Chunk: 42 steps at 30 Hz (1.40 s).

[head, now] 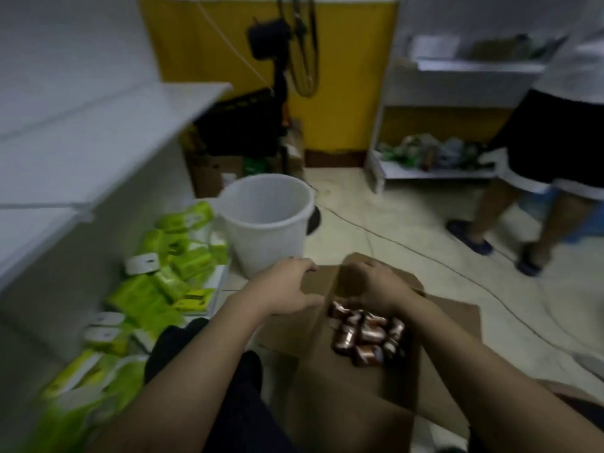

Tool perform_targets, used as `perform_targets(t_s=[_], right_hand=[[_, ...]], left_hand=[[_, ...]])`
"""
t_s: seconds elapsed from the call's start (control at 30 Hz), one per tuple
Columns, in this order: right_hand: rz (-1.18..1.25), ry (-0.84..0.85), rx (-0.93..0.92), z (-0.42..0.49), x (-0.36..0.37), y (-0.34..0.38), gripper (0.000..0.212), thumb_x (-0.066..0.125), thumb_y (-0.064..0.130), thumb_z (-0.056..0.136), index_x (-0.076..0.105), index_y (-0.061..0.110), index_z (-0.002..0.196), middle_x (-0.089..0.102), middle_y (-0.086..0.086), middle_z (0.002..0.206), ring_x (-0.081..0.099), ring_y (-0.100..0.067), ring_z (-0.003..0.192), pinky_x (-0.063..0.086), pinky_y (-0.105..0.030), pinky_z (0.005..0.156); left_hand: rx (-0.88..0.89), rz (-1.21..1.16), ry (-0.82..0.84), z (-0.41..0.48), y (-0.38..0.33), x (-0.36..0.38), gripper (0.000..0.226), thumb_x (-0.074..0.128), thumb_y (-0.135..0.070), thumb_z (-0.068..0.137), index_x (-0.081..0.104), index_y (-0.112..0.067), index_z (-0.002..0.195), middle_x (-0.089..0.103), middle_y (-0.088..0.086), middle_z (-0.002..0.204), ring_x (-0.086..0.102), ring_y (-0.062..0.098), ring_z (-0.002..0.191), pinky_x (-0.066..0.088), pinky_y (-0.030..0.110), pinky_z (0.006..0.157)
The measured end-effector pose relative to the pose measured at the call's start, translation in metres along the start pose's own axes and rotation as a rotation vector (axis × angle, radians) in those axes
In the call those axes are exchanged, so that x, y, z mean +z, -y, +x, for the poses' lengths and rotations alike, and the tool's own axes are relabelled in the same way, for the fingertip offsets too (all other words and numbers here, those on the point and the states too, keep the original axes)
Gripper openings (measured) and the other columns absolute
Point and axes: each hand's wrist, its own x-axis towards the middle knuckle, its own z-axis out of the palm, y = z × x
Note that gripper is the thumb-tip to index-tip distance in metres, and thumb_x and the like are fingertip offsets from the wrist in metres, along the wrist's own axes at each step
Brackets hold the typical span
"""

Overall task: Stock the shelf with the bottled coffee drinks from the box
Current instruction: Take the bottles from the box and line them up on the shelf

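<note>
A brown cardboard box point(353, 380) lies open on the floor in front of me, and several brown bottled coffee drinks point(366, 335) lie packed inside it. My left hand point(287, 289) grips the box's far left flap. My right hand point(376, 286) is curled over the far end of the box, just above the bottles; I cannot tell whether it holds a flap or a bottle. White shelf boards point(108, 125) run along the left side. The picture is blurred by motion.
A white plastic bucket point(268, 217) stands just beyond the box. Green packets point(170, 276) lie piled on the floor at the left. Another person's legs point(510, 217) stand at the right, near a low white rack point(434, 171). A cable point(425, 253) crosses the floor. A floor fan point(287, 60) stands behind.
</note>
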Motion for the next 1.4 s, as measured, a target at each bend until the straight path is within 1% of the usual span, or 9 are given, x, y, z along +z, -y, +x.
perform_targets(t_s=[0.2,0.47,0.57,0.7,0.87,0.97,1.17,1.33,1.4], right_hand=[[0.086,0.196,0.31,0.016,0.041,-0.085,0.071,0.07,0.047,0.079,0.044,0.021,0.14,0.05,-0.009,0.14,0.049,-0.03,0.125,0.042,-0.036,0.101],[0.561,0.418,0.611,0.06,0.153,-0.161,0.049,0.072,0.024,0.082,0.058,0.016,0.129,0.059,-0.005,0.13,0.055,-0.023,0.118,0.043,-0.034,0.102],[0.798,0.44,0.758,0.088,0.204,-0.182,0.04,0.068,0.019,0.086,0.059,0.013,0.124,0.06,-0.008,0.127,0.056,-0.026,0.113,0.046,-0.037,0.097],[1.286,0.352,1.111,0.13,0.266,-0.201,0.051,0.068,0.031,0.086,0.048,0.01,0.127,0.057,-0.013,0.106,0.059,-0.034,0.099,0.055,-0.043,0.076],[1.485,0.077,1.388,0.174,0.331,-0.226,0.047,0.072,0.041,0.082,0.051,0.015,0.115,0.057,-0.01,0.107,0.056,-0.034,0.104,0.051,-0.054,0.086],[1.523,-0.003,1.419,0.178,0.359,-0.234,0.053,0.081,0.041,0.072,0.056,0.014,0.11,0.064,-0.01,0.114,0.061,-0.034,0.104,0.051,-0.056,0.087],[1.5,0.083,1.427,0.152,0.342,-0.215,0.065,0.086,0.028,0.067,0.057,0.005,0.121,0.067,-0.019,0.111,0.068,-0.035,0.09,0.057,-0.04,0.057],[1.515,0.157,1.143,0.112,0.265,-0.175,0.045,0.081,0.016,0.072,0.063,0.008,0.113,0.072,-0.016,0.102,0.069,-0.031,0.088,0.057,-0.036,0.065],[1.511,0.121,0.973,0.098,0.224,-0.154,0.051,0.081,0.011,0.071,0.064,0.014,0.118,0.074,-0.012,0.106,0.069,-0.031,0.098,0.057,-0.043,0.08]], left_hand=[[0.033,-0.011,0.305,0.102,-0.015,0.072,0.066,0.072,-0.047,0.079,0.05,-0.02,0.134,0.056,0.004,0.134,0.055,0.023,0.116,0.048,0.035,0.093],[-0.208,-0.184,0.622,0.191,0.012,0.215,0.056,0.076,-0.03,0.078,0.057,-0.017,0.129,0.06,0.0,0.128,0.057,0.022,0.115,0.043,0.03,0.097],[-0.326,-0.242,0.595,0.217,0.036,0.281,0.055,0.076,-0.036,0.072,0.058,-0.026,0.123,0.063,-0.001,0.122,0.059,0.02,0.109,0.047,0.038,0.096],[-0.468,-0.301,0.368,0.253,0.065,0.348,0.048,0.068,-0.03,0.08,0.054,-0.025,0.126,0.058,0.003,0.124,0.057,0.025,0.113,0.047,0.04,0.094],[-0.546,-0.504,0.348,0.296,0.083,0.409,0.075,0.076,-0.029,0.077,0.038,-0.023,0.141,0.049,0.005,0.139,0.047,0.027,0.128,0.039,0.044,0.105],[-0.549,-0.521,0.379,0.302,0.095,0.427,0.081,0.079,-0.03,0.074,0.035,-0.024,0.142,0.051,0.002,0.137,0.05,0.026,0.125,0.041,0.043,0.101],[-0.609,-0.605,0.455,0.289,0.086,0.394,0.082,0.084,-0.022,0.069,0.042,-0.019,0.139,0.057,0.006,0.132,0.054,0.027,0.119,0.046,0.04,0.097],[-0.364,-0.642,0.552,0.246,0.065,0.298,0.08,0.084,-0.021,0.069,0.045,-0.02,0.139,0.058,0.0,0.132,0.055,0.019,0.118,0.043,0.036,0.103],[-0.304,-0.693,0.499,0.227,0.054,0.25,0.07,0.081,-0.019,0.073,0.049,-0.018,0.135,0.061,0.0,0.128,0.058,0.017,0.113,0.044,0.037,0.103]])
